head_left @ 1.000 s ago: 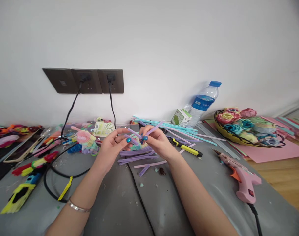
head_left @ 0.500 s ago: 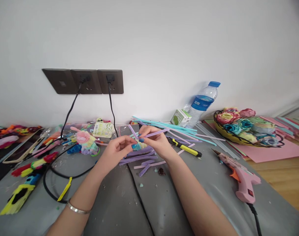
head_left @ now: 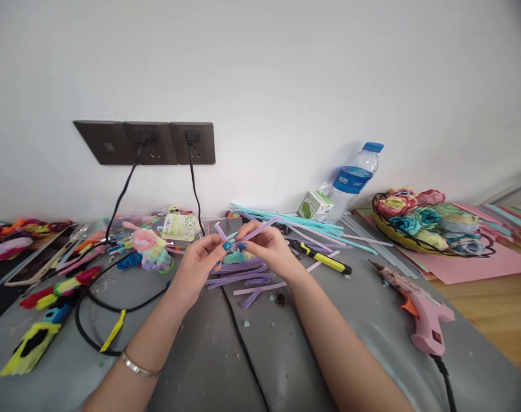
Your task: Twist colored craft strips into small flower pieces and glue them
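Note:
Near the middle of the view, my left hand and my right hand meet just above the table. Both pinch a purple pipe cleaner between thumb and fingers. One end of it points up to the right past my right fingers, and a short purple end sticks up at the left. Under my hands lie several more purple pipe cleaners, some straight and some bent. A yellow and black utility knife rests to the right of my right hand.
Turquoise pipe cleaners lie behind my hands. A water bottle and a small green box stand by the wall. A pink glue gun is at right, near a basket of paper flowers. Black cables cross the table.
Both hands have moved slightly, the fingertips a little left and lower. The pipe cleaner has shifted with them, its right end now angled more steeply upward.

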Demonstrator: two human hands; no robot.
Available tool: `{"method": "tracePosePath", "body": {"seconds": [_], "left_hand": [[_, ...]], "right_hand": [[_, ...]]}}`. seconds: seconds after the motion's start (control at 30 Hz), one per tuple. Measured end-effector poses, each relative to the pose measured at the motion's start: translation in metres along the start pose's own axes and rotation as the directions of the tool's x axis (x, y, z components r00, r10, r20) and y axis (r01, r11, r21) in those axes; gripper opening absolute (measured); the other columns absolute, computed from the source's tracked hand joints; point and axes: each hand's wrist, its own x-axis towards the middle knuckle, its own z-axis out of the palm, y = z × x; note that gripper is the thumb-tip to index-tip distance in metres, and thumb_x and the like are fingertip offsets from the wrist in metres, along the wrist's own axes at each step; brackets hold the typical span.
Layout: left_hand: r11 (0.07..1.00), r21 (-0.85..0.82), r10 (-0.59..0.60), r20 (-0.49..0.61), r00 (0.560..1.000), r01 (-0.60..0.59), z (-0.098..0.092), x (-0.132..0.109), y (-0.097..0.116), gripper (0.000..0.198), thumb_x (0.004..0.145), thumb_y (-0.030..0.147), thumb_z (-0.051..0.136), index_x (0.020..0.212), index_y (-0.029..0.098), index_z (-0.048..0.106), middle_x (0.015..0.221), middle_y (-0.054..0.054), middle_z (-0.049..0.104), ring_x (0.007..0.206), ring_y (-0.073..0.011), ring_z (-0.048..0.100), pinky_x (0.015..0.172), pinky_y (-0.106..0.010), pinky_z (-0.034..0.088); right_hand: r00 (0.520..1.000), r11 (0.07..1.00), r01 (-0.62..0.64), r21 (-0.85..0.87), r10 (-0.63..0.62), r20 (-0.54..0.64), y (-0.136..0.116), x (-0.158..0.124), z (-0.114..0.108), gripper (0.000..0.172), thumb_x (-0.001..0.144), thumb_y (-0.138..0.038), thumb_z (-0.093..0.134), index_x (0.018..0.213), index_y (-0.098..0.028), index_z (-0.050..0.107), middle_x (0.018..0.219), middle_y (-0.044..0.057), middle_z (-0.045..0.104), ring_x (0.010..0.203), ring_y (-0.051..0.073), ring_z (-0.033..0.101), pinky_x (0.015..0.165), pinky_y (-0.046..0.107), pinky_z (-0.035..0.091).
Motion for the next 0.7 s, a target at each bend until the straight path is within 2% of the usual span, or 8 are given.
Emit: {"method": "tracePosePath", "body": {"seconds": [0.23,0.43,0.6,0.7], "left_hand": [[0.99,0.127,0.045,0.099,0.994,-0.057,-0.0008,-0.0016,0.0008,0.027,0.079,0.042,0.068,0.081,0.016,0.066,0.074,0.0,0.052,0.06,-0.0091,0.036,0.052,-0.021,0.029],[0.948,0.273,0.096,0.243,0.965,-0.163,0.0033,-0.0032,0.0052,0.021,0.082,0.035,0.063,0.072,0.016,0.062,0.07,-0.001,0.054,0.07,-0.0142,0.047,0.064,-0.024,0.04],[0.926,0.348,0.037,0.303,0.952,-0.146,-0.0003,-0.0046,0.0068,0.02,0.082,0.034,0.063,0.073,0.016,0.062,0.075,-0.001,0.055,0.072,-0.0153,0.05,0.065,-0.025,0.042],[0.922,0.363,0.017,0.3,0.954,-0.131,-0.0018,-0.0036,0.006,0.019,0.082,0.032,0.061,0.072,0.017,0.062,0.074,-0.001,0.056,0.073,-0.0152,0.05,0.066,-0.024,0.042]], "right_hand": [[1.0,0.998,0.007,0.065,-0.005,-0.028,-0.0012,0.001,-0.002,0.019,0.083,-0.038,0.073,0.084,-0.021,0.066,0.079,0.0,0.061,0.068,0.013,0.056,0.067,0.028,0.049],[0.999,0.997,-0.024,0.078,0.021,0.027,-0.0047,-0.0012,-0.0015,0.015,0.082,-0.035,0.074,0.087,-0.022,0.067,0.09,0.002,0.065,0.083,0.016,0.061,0.08,0.031,0.05],[0.986,0.987,-0.1,0.128,0.08,0.148,-0.0057,-0.0026,-0.0021,0.015,0.083,-0.032,0.074,0.087,-0.02,0.066,0.087,0.003,0.067,0.083,0.016,0.064,0.078,0.031,0.051],[0.988,0.978,-0.121,0.169,0.102,0.119,-0.0037,-0.002,-0.0024,0.016,0.081,-0.03,0.076,0.089,-0.021,0.065,0.084,0.001,0.067,0.077,0.014,0.063,0.072,0.028,0.05]]}}
